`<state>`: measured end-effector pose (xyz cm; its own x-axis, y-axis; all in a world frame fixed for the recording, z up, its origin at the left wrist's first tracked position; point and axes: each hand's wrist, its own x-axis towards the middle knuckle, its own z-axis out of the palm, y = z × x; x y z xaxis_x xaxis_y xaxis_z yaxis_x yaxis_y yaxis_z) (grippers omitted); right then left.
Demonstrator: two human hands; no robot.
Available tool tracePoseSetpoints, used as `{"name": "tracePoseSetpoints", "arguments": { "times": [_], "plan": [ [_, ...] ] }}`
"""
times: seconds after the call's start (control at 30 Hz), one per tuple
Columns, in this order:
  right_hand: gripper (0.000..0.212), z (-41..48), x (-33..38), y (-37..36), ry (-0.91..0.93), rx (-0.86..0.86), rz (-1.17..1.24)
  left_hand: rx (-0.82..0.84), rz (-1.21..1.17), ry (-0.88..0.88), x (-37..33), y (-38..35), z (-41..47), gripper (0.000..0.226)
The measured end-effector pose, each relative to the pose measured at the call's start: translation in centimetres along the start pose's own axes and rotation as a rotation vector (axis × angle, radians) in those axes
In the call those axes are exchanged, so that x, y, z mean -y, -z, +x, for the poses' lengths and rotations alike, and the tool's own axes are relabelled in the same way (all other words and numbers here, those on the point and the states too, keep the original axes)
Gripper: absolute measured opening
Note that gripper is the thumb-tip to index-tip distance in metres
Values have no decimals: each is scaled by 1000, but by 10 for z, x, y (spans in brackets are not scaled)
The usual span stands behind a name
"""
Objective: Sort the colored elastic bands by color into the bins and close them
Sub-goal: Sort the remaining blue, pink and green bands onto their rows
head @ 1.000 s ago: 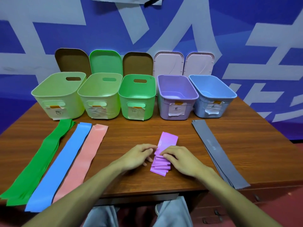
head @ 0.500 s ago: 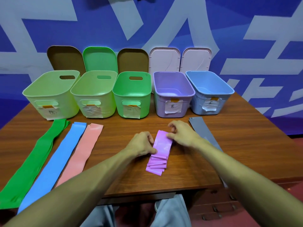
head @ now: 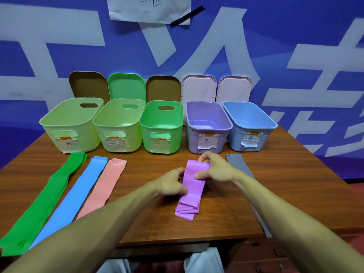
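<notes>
A folded purple elastic band (head: 190,191) lies at the table's middle, its folds stacked toward me. My right hand (head: 215,168) pinches its far end, and my left hand (head: 173,182) grips its left edge. Green (head: 57,184), blue (head: 78,196) and pink (head: 106,186) bands lie flat on the left. A grey band (head: 239,164) lies on the right, partly behind my right arm. Five open bins stand in a row: two pale green (head: 69,123) (head: 118,123), one green (head: 161,125), one purple (head: 206,125), one blue (head: 250,123).
Five lids lean against the blue wall behind the bins: brown (head: 86,85), green (head: 126,85), brown (head: 163,87) and two pale pink (head: 199,89) (head: 234,89). The wooden table (head: 285,184) ends near my body; a paper sheet (head: 149,8) hangs on the wall.
My right hand moved from the band's near folds to its far end, toward the bins, and now pinches it. My left hand stayed at the band's left edge. The camera tilted up.
</notes>
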<state>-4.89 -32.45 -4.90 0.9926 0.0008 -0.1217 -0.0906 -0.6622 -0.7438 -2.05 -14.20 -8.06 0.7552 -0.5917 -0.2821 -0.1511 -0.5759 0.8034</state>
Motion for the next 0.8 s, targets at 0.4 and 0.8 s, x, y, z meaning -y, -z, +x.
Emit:
{"name": "tracePoseSetpoints", "arguments": {
  "times": [0.4,0.8],
  "plan": [
    [40,12,77,97,174,-436,607,-157,-453,-272,-96,53,10,27],
    [34,147,66,164,76,-336,493,-280,-412,-138,-137,100,153,17]
  ]
}}
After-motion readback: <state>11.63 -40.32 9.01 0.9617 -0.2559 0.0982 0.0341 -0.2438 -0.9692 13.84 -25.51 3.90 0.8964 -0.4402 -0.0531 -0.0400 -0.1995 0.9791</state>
